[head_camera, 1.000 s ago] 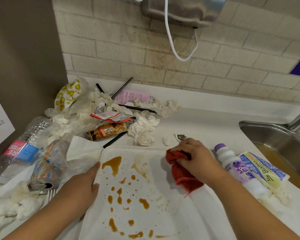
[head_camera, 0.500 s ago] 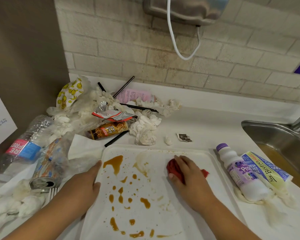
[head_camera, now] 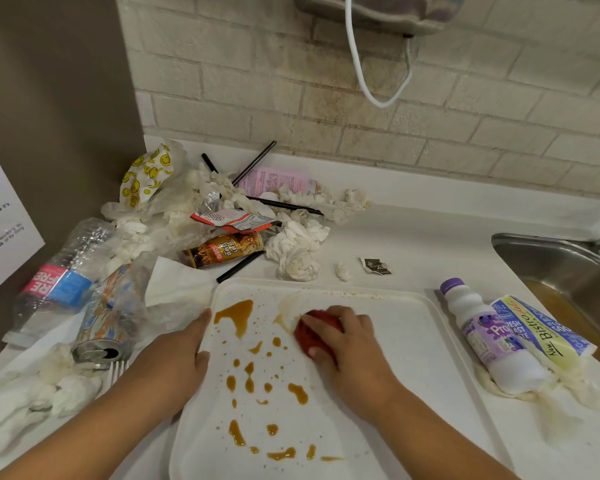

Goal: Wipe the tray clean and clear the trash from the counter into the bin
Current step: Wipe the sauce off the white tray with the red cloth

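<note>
So, this is the wiping step, and early in it I'd say. The tray (head_camera: 413, 341) sits at the near edge of the table (head_camera: 430, 237), roughly midway along. The right hand (head_camera: 350, 344) is curled over a wadded red cloth (head_camera: 312, 332), fingers on top and thumb tucked at its side. It presses the cloth down near the tray's far edge, right at a pale smear. The left hand (head_camera: 174, 355) lies flat on the tray's left rim with straight fingers, holding nothing, probably steadying it. The hands are apart, with brown spills (head_camera: 236, 313) between them and running toward the near edge, all unwiped.

Next move, my guess: drag the cloth left and nearer through those spills, with enough pressure to soak rather than smear, and brace the tray with the left hand so it doesn't slide.

The trash (head_camera: 291, 251) is heaped at the table's far-left corner: tissues, wrappers, straws. There's also a can (head_camera: 101, 327) at the left edge and a white bottle (head_camera: 489, 334) by the sink (head_camera: 551, 258). No bin in view, so that part's all to come.
</note>
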### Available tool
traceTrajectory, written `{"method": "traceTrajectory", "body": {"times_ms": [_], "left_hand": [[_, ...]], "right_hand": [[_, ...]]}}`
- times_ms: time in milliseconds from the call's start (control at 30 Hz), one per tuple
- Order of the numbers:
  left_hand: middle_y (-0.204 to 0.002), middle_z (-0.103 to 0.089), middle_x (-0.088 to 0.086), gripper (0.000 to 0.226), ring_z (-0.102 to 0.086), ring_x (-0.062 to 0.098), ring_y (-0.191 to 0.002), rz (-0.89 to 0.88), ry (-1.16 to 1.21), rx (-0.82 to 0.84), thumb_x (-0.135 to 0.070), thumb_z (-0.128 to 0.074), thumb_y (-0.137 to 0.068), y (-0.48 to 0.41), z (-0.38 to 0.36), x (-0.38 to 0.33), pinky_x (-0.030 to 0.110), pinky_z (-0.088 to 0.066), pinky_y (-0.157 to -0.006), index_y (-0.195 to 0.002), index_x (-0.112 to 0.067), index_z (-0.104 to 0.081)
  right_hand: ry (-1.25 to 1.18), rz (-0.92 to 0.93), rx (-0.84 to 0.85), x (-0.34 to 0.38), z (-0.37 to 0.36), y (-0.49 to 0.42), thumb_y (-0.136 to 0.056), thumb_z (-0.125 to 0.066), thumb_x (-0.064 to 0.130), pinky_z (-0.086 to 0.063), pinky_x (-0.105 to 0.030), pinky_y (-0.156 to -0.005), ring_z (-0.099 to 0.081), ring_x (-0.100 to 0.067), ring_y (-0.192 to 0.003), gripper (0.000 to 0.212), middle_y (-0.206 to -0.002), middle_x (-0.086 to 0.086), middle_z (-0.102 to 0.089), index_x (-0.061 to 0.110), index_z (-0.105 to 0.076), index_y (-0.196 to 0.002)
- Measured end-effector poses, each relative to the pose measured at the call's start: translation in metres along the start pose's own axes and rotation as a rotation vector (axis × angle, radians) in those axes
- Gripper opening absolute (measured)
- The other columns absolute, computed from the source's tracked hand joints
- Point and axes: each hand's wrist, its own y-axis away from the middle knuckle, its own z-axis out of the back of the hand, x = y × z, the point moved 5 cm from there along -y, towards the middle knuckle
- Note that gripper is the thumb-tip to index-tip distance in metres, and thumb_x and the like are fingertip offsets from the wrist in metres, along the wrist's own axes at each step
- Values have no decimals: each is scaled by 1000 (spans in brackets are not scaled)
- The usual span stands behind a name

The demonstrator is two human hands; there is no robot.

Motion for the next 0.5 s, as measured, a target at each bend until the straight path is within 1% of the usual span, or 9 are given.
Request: {"method": "traceTrajectory", "body": {"times_ms": [67,133,200,267,300,333,400,433,500], "left_hand": [[-128,-56,2,66,-54,16,-113,-2,24,-4,-30,-40,-98,1,1,0,23,-41,-91,-150,-29,2],[-128,-56,2,66,-54,16,-113,0,43,-9,-30,-40,-98,2,2,-1,22,-41,-91,-149,-29,1],[-129,-55,1,66,-53,15,-114,5,54,-5,-30,-40,-98,2,3,-2,22,-40,-92,-150,-30,0],[-130,-55,0,64,-53,15,-115,5,88,-6,-31,-41,-97,6,5,-3,22,-40,-93,-150,-30,-5],[-124,-59,-1,63,-55,13,-110,-3,122,-16,-30,-44,-97,9,5,-1,21,-42,-90,-149,-31,-10],[-112,-63,-4,61,-58,9,-99,-14,166,-30,-28,-47,-95,13,7,1,17,-43,-81,-148,-32,-17],[-85,-63,-9,53,-57,2,-76,-28,242,-45,-23,-54,-92,23,9,8,10,-40,-64,-140,-34,-35],[-78,-61,-8,50,-56,3,-71,-24,266,-40,-20,-57,-90,27,10,11,11,-41,-63,-135,-35,-43],[-72,-59,-7,50,-57,6,-68,-5,318,-36,-17,-60,-88,31,9,14,18,-50,-72,-133,-35,-49]], "right_hand": [[-21,122,94,13,-4,7,-93,-47,41,-35,-30,-102,-32,-17,-115,45,-136,8,-36,43,-41,-137],[-32,141,127,4,1,4,-93,-50,39,-30,-23,-104,-32,-14,-114,45,-134,9,-37,42,-43,-138],[-23,52,73,-14,8,-7,-93,-54,34,-32,-25,-106,-33,-14,-114,46,-131,9,-38,41,-45,-137],[8,-59,-20,-20,11,-17,-92,-55,30,-37,-33,-105,-34,-18,-114,47,-130,6,-40,38,-45,-138],[17,-72,-43,-15,10,-20,-92,-55,30,-38,-35,-104,-35,-20,-114,48,-130,5,-40,36,-43,-139],[11,-45,-38,-6,6,-21,-92,-55,31,-39,-34,-102,-35,-19,-113,50,-130,6,-40,36,-41,-140],[-24,81,36,14,-2,-15,-91,-55,34,-38,-28,-99,-35,-15,-111,50,-130,10,-39,37,-39,-138],[-38,151,84,20,-3,-10,-90,-55,36,-38,-25,-98,-36,-13,-111,48,-130,12,-39,37,-40,-136],[-53,231,146,17,0,-8,-89,-56,37,-37,-21,-97,-38,-11,-111,45,-131,14,-41,36,-47,-132]]}}
